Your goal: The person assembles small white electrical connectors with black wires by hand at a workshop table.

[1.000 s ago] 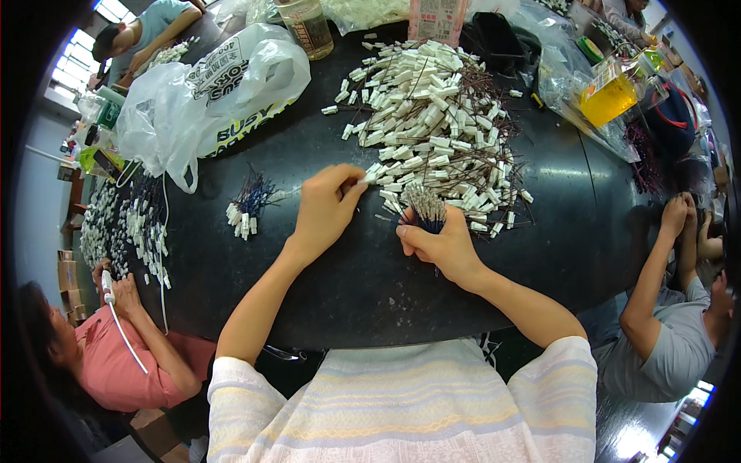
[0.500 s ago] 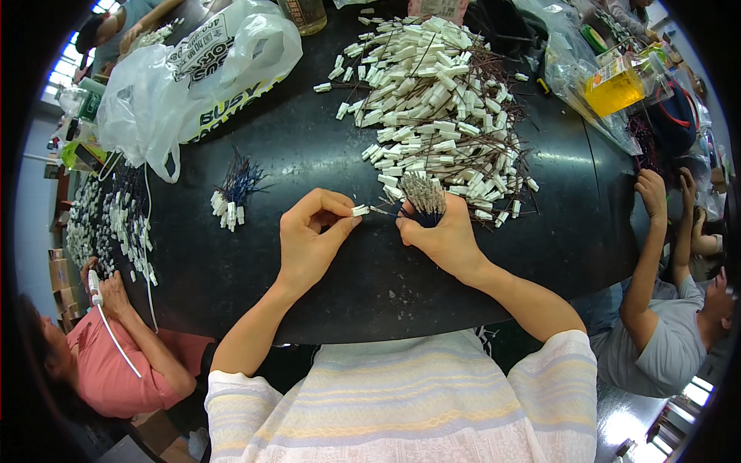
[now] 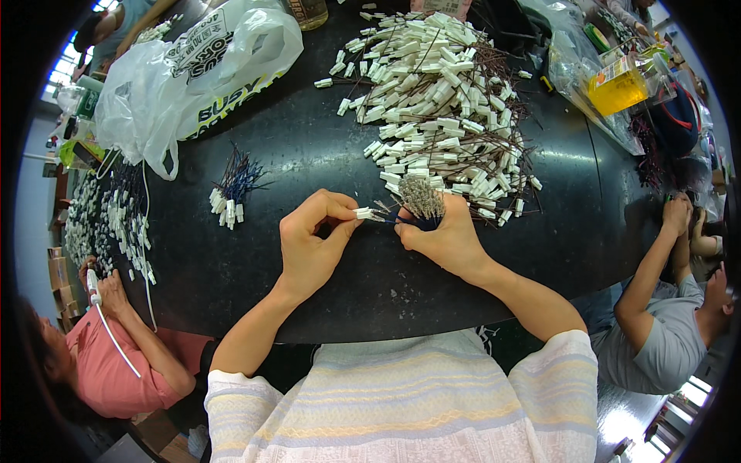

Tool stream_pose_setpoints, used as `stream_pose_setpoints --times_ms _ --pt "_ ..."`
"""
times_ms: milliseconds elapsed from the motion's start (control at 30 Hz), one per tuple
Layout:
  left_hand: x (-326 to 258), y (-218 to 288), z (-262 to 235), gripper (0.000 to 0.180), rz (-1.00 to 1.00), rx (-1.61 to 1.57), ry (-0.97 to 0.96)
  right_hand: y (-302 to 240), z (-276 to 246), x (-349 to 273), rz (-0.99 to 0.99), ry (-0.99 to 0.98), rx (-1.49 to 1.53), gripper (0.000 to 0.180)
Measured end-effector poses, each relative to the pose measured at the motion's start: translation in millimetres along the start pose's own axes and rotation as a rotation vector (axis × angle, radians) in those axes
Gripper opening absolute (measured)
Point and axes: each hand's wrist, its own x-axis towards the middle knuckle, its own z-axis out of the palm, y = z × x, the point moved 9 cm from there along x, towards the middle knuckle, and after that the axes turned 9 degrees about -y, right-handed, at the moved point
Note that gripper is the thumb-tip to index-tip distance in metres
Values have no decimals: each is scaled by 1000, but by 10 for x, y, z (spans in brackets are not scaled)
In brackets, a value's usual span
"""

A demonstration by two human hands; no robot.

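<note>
Between thumb and forefinger, my left hand [image 3: 315, 235] pinches a small white plastic connector [image 3: 363, 213]. My right hand [image 3: 451, 239] is closed round a bundle of dark blue wires [image 3: 421, 202] whose pale metal terminals fan out at the top. One wire reaches from this bundle to the connector; whether its tip sits inside is too small to tell. Beyond my hands rises a large heap of white connectors with brown wires [image 3: 448, 100]. Left of my left hand lies a small pile of white connectors with blue wires [image 3: 231, 193].
A white plastic bag [image 3: 193, 77] covers the far left of the black table [image 3: 309, 131]. A bottle of yellow liquid [image 3: 617, 85] is at the far right. Seated at the left, a person in pink [image 3: 116, 363] works near more connectors; another in grey [image 3: 656, 332] sits at the right.
My hands stay nearly in place, the left connector and the wire end shifting slightly. The hands of the person at the right have come down and together.
</note>
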Motion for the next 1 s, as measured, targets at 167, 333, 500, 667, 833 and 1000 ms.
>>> stream_pose_setpoints --times_ms 167,333,500,667,833,1000 --pt "-11 187 37 17 171 233 -1 32 31 -13 103 -41 283 14" --pt "-11 303 111 18 256 266 0 -15 47 6 -4 -55 210 13" --pt "-41 407 198 19 381 349 -1 -35 39 14 -16 -34 140 12" --pt "9 393 186 19 374 395 -56 -27 50 32 29 -74 121 11" --pt "349 144 31 18 120 121 -221 63 30 -8 76 -71 362 7" --pt "677 74 27 20 240 571 -57 45 81 -7 96 -61 341 6"
